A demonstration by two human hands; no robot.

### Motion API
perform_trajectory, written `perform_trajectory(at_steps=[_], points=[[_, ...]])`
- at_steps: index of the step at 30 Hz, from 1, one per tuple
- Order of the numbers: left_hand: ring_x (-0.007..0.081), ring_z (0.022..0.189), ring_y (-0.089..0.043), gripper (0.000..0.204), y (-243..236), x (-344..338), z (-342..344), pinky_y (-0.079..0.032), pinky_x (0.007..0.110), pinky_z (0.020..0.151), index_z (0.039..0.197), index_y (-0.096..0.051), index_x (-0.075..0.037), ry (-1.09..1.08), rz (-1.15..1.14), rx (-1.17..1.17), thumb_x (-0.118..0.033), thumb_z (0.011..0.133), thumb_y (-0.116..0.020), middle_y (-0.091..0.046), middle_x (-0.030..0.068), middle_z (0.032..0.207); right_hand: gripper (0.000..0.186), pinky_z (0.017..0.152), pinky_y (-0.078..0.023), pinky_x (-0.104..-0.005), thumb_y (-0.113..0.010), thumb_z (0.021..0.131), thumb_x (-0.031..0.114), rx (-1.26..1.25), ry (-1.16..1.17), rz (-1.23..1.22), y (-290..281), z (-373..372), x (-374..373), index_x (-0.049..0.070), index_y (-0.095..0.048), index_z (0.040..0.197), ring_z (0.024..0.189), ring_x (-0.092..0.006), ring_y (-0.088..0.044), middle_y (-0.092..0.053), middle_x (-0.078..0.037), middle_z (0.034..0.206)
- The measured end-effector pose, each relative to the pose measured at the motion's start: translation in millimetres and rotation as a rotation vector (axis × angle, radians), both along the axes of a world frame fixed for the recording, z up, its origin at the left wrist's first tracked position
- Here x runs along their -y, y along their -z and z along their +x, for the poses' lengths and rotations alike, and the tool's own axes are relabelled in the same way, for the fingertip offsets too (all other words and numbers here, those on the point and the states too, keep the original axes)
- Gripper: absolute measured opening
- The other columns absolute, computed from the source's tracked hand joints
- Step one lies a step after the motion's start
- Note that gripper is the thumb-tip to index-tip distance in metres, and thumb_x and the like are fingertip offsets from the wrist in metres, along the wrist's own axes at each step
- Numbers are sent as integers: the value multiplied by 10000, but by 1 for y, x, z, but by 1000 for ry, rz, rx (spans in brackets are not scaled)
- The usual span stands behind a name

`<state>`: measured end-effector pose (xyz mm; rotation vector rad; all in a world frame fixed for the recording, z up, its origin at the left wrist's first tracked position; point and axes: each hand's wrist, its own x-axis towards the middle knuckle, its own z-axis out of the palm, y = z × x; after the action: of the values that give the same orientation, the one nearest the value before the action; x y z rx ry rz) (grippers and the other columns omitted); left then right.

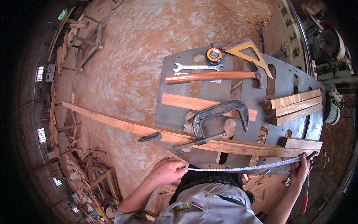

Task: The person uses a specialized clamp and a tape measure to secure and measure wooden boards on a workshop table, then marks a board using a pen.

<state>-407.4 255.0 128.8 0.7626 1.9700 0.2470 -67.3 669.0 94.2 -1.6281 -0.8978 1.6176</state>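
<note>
My left hand [173,170] pinches one end of a white tape measure blade [242,166] near the front edge of the grey metal worktop [175,89]. The blade stretches to my right hand [301,168], which grips it at the right corner, beside a long wooden board [100,114]. This board lies across the worktop and extends far past its left side, with a dark object [149,137] against it. A large C-clamp [242,112] rests over the board and a flat plank [177,99]. A short wooden piece [302,143] sits at the board's right end.
An orange tape case [214,55], a wrench [197,67], a hammer [209,77] and a yellow square [238,48] lie at the back. Several wooden strips [296,110] are stacked right. A red-handled tool [304,203] hangs at lower right. Wooden frames [93,48] stand left; machinery [328,41] stands right.
</note>
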Motion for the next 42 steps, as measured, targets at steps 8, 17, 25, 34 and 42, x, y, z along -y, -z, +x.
perform_trajectory(at_steps=[8,17,25,34,42], points=[[326,975,-697,330,3,-6,-2,-551,452,863,1005,-753,-106,131,30,65,-395,1003,-594,-724,120,962,138,457,-332,-228,-696,1019,289,-73,93,-75,23,13,0,152,-676,1022,533,-41,-438,-633,69,835],[344,948,-692,346,10,-16,0,-546,464,834,977,-738,-100,158,107,117,-396,1016,-564,-706,132,929,315,390,-236,-229,-582,1078,352,-286,206,-119,28,3,22,101,-691,1235,466,-44,-309,-707,26,975],[334,957,-698,347,17,-22,10,-550,460,835,979,-743,-94,110,92,141,-390,1014,-565,-710,117,964,169,427,-389,-236,-636,1043,261,-106,121,-121,15,-43,76,96,-666,1049,501,-73,-477,-653,7,781],[343,957,-696,368,17,-37,8,-546,480,842,956,-752,-94,156,37,149,-399,1014,-555,-720,124,964,152,445,-439,-260,-679,1021,279,-122,-51,-150,15,-51,98,129,-657,1035,546,-96,-556,-627,18,755],[345,924,-680,363,20,-38,9,-537,471,842,901,-738,-88,153,115,137,-391,1005,-568,-702,126,878,132,474,-461,-283,-662,1030,250,-106,21,-148,17,-52,93,121,-649,1053,551,-126,-579,-648,9,785]])
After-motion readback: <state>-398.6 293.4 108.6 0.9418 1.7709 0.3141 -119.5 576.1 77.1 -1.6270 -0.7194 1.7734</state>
